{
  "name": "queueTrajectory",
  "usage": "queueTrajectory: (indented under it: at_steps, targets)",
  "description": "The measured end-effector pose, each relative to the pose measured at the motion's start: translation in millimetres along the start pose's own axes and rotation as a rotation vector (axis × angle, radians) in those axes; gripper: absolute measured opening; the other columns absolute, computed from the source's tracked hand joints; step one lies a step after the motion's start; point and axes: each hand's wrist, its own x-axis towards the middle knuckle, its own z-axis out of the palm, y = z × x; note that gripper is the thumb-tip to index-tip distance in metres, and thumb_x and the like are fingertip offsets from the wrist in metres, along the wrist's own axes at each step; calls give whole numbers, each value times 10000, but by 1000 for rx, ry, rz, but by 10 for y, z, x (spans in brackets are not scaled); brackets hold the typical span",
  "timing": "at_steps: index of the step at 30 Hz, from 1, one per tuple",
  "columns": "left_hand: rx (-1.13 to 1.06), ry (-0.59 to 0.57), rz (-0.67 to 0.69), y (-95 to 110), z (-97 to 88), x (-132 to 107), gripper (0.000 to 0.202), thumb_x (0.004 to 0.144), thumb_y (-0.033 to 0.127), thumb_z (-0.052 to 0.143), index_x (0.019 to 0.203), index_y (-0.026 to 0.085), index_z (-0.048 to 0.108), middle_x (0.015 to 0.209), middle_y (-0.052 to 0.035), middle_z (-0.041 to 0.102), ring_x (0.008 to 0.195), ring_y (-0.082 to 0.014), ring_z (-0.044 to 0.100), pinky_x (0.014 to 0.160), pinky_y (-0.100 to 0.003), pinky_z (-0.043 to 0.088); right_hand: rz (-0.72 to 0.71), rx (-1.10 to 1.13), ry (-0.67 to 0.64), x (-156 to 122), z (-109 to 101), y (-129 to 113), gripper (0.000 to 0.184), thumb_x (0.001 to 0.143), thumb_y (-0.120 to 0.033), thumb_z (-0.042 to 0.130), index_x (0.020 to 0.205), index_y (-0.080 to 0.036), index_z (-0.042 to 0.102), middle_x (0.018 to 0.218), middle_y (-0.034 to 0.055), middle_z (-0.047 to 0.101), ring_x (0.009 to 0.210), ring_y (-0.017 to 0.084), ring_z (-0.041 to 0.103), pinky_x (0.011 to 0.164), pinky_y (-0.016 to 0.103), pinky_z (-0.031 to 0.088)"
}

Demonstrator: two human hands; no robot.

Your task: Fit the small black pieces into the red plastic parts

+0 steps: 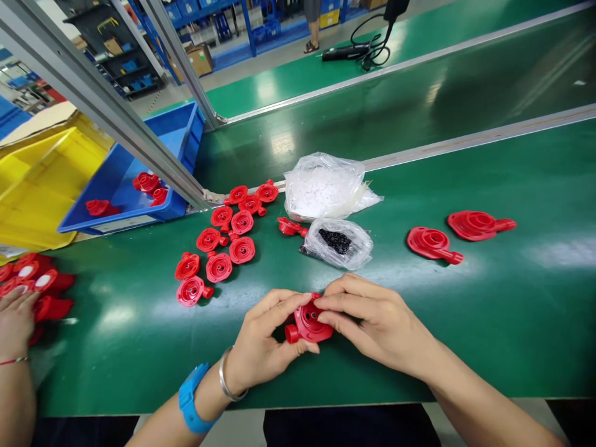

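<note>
A red plastic pump housing (pixel 311 328) with a short side spout is held just above the green bench, its round cavity facing up. My left hand (pixel 267 335) grips it from the left, thumb below and fingers above. The fingers of my right hand (pixel 367 310) are pinched together at the cavity's right side; whatever they hold is too small or hidden to make out. Beyond my hands lies an open clear bag of small black parts (pixel 335 241), with a bag of small white parts (pixel 323 189) behind it. Beside the black parts' bag rests another red piece (pixel 291 227).
Several red housings (pixel 218 267) lie grouped left of the bags. Two flat red covers (pixel 479 225) are on the right. A blue bin (pixel 179 149) with red parts stands behind a metal post. At far left, another person's hand (pixel 16 316) touches piled red parts (pixel 51 282).
</note>
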Motion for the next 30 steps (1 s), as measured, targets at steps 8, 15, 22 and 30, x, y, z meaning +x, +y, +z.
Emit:
queueTrajectory:
  at_steps: [8,15,22,30]
  targets:
    - [-50,21,-65,7,-41,-20,609,755,365,774,1319,303,551,1128,-68,647,964,-176,636,821,-291,564,-118,-162,62,-37,48,-65,211,824,-89,564,991,-148,677,884,90,649,766,182,584,658,335,510]
    - [-76,25,-127,24,0,-38,564,732,338,800,1256,280,599,1077,-45,669,952,-167,638,853,-290,545,-313,-364,-32,-33,95,-84,159,849,-139,558,967,-123,663,810,89,675,780,213,614,639,355,503]
    - [-141,50,-213,75,37,-77,491,714,326,815,1167,239,648,1032,-51,673,903,-169,649,800,-276,550,-280,-312,-106,-14,108,-154,184,883,-123,476,836,-168,648,759,67,640,744,193,591,670,342,521]
    - [-213,105,-133,2,-17,-34,534,730,324,801,1225,261,613,1104,-80,625,916,-189,651,775,-304,578,87,66,176,-7,64,-96,257,911,-138,498,1104,-178,663,993,83,672,852,172,634,757,324,552]
